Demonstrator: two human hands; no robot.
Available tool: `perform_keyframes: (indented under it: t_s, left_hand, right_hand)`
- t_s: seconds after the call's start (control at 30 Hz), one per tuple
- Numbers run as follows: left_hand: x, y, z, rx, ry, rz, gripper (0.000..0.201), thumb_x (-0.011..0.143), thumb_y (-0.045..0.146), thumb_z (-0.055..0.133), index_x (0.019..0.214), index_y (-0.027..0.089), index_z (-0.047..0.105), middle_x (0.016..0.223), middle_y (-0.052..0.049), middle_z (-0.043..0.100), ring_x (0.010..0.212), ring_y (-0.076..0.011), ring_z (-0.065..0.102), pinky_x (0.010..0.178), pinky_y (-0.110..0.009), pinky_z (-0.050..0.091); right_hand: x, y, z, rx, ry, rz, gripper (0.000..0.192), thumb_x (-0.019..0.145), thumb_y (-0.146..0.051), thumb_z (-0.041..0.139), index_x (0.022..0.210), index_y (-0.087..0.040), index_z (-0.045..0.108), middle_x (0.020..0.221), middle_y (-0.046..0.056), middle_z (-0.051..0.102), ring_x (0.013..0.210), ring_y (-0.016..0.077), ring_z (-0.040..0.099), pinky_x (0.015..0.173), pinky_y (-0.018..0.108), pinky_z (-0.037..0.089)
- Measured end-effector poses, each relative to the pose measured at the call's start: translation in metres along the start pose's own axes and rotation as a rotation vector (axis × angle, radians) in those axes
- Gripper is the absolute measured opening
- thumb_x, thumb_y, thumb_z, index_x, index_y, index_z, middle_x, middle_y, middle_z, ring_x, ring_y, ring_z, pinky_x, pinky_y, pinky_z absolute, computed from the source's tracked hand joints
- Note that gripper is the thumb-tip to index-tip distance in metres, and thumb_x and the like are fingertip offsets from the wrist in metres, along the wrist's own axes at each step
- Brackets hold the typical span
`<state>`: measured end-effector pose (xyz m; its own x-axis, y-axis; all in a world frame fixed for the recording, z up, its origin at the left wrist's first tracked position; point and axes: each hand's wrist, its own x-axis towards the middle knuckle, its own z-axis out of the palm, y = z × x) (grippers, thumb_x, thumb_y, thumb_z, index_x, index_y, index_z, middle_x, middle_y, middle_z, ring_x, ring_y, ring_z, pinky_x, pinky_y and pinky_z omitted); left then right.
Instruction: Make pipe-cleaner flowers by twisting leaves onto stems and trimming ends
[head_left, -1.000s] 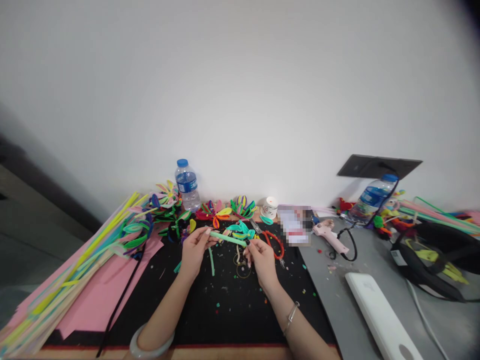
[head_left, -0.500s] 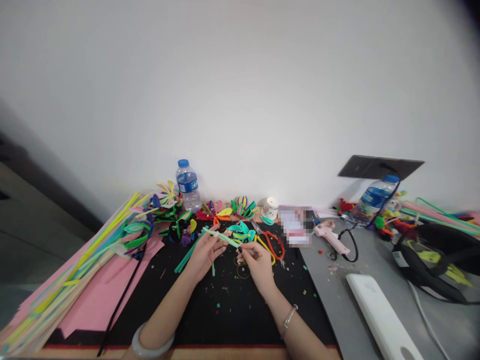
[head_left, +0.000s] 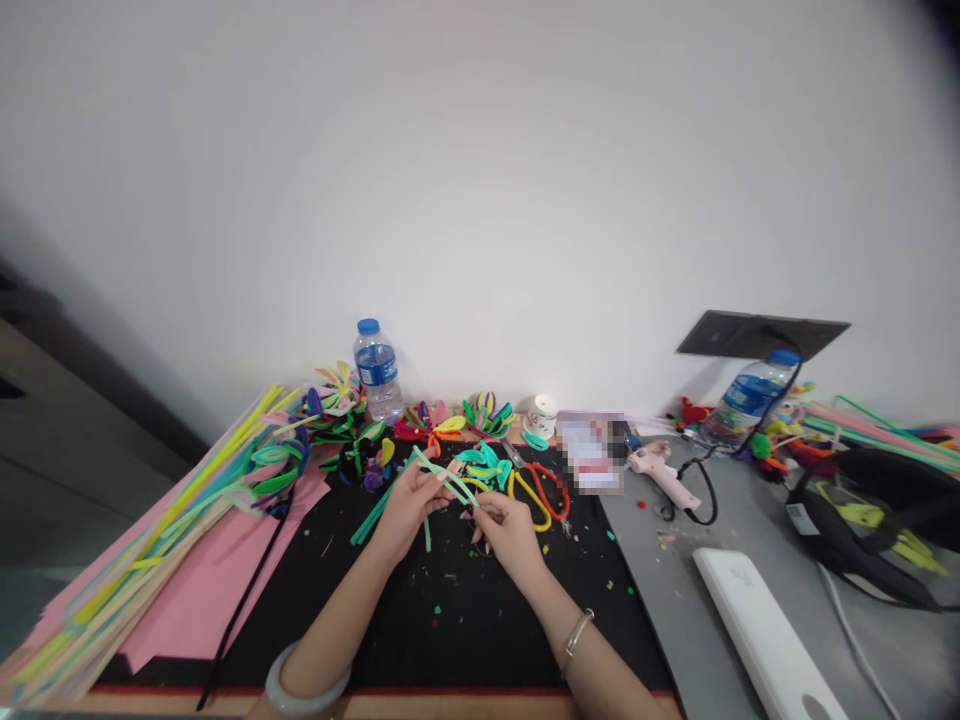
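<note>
Between my two hands is a light green pipe cleaner (head_left: 444, 474), folded into a narrow loop. My left hand (head_left: 406, 507) is closed on its left part, thumb against fingers. At the loop's right end, my right hand (head_left: 507, 524) pinches with thumb and forefinger. Just beyond the fingers lies a bundle of teal pipe-cleaner loops (head_left: 484, 463). Scissors with yellow and red handles (head_left: 551, 490) rest right of it. Darker green pipe cleaners (head_left: 370, 518) lie on the black mat (head_left: 450, 630), left of my left hand.
Long coloured pipe cleaners (head_left: 112, 590) lie over pink sheets (head_left: 187, 610) at left. A water bottle (head_left: 378, 372), pipe-cleaner flowers (head_left: 487, 413) and a paper cup (head_left: 539, 417) line the wall. At right are a pink glue gun (head_left: 664, 475), another bottle (head_left: 742, 405) and a white oblong device (head_left: 761, 625).
The light green pipe cleaner now shows a wider, more curved loop. My right hand has shifted slightly down and left, while my left hand stays nearly in place.
</note>
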<state>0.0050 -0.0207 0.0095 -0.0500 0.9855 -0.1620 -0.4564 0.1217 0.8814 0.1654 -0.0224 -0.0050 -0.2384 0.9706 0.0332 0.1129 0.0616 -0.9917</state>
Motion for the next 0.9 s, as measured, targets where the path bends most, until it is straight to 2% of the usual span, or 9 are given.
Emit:
perform_keyframes:
  t_s: [0.13,0.23,0.33,0.47,0.57,0.73,0.8,0.9]
  left_hand:
    - [0.001,-0.002,0.0,0.034,0.018,0.054,0.073,0.07,0.025,0.069,0.133,0.021,0.032,0.066,0.002,0.065,0.061,-0.0101,0.063,0.061,-0.019,0.05]
    - [0.003,-0.005,-0.002,0.094,0.061,0.085,0.072,0.069,0.027,0.07,0.131,0.017,0.035,0.065,0.002,0.065,0.061,-0.0111,0.063,0.061,-0.02,0.05]
    - [0.005,-0.004,-0.004,0.11,0.122,0.13,0.061,0.068,0.029,0.071,0.121,0.013,0.047,0.065,0.0,0.067,0.062,-0.0119,0.063,0.061,-0.021,0.05]
    - [0.007,0.003,-0.009,-0.055,0.26,0.265,0.032,0.067,0.028,0.072,0.092,0.012,0.06,0.069,-0.002,0.068,0.061,-0.0089,0.062,0.061,-0.018,0.05]
    - [0.008,0.009,-0.013,-0.2,0.34,0.304,0.024,0.064,0.027,0.074,0.076,0.013,0.059,0.069,-0.001,0.068,0.054,-0.0075,0.06,0.059,-0.02,0.052]
    - [0.008,0.011,-0.013,-0.28,0.349,0.249,0.027,0.059,0.026,0.077,0.074,0.014,0.058,0.067,0.0,0.067,0.054,-0.009,0.062,0.056,-0.02,0.053]
    - [0.008,0.009,-0.013,-0.261,0.339,0.242,0.027,0.059,0.027,0.077,0.075,0.014,0.059,0.069,0.0,0.068,0.055,-0.0092,0.063,0.055,-0.019,0.052]
    - [0.007,0.007,-0.011,-0.197,0.304,0.241,0.027,0.062,0.028,0.076,0.078,0.014,0.06,0.072,-0.001,0.068,0.057,-0.0093,0.064,0.056,-0.018,0.052]
  right_hand:
    - [0.0,0.004,0.001,0.04,0.016,0.022,0.015,0.077,-0.025,0.051,0.078,-0.015,0.061,0.071,0.007,0.069,0.038,0.0103,0.055,0.032,0.017,0.036]
    - [0.0,0.004,0.001,0.086,0.042,0.039,0.015,0.077,-0.028,0.053,0.077,-0.015,0.06,0.071,0.008,0.069,0.038,0.0105,0.054,0.032,0.018,0.035]
    - [0.001,0.002,-0.001,0.159,0.081,0.042,0.018,0.077,-0.031,0.054,0.076,-0.015,0.06,0.066,0.007,0.067,0.038,0.0103,0.053,0.033,0.018,0.034]
    - [0.001,-0.001,-0.006,0.193,0.171,0.024,0.019,0.078,-0.032,0.053,0.077,-0.015,0.06,0.058,0.001,0.061,0.036,0.0083,0.045,0.034,0.019,0.032]
    - [0.001,0.001,-0.007,0.076,0.154,-0.016,0.017,0.078,-0.028,0.052,0.076,-0.015,0.064,0.05,-0.002,0.054,0.039,0.0095,0.044,0.039,0.02,0.033]
    - [-0.002,0.001,-0.003,-0.212,-0.016,-0.096,0.023,0.078,-0.019,0.047,0.069,-0.017,0.068,0.047,-0.002,0.054,0.044,0.0112,0.047,0.047,0.022,0.036]
    - [-0.003,-0.001,-0.002,-0.295,-0.048,-0.168,0.022,0.077,-0.017,0.048,0.072,-0.019,0.069,0.055,0.0,0.058,0.049,0.0116,0.048,0.05,0.022,0.037]
    - [-0.002,-0.005,-0.001,-0.299,0.004,-0.241,0.025,0.07,-0.015,0.057,0.091,-0.022,0.069,0.076,0.001,0.063,0.051,0.0099,0.045,0.052,0.023,0.037]
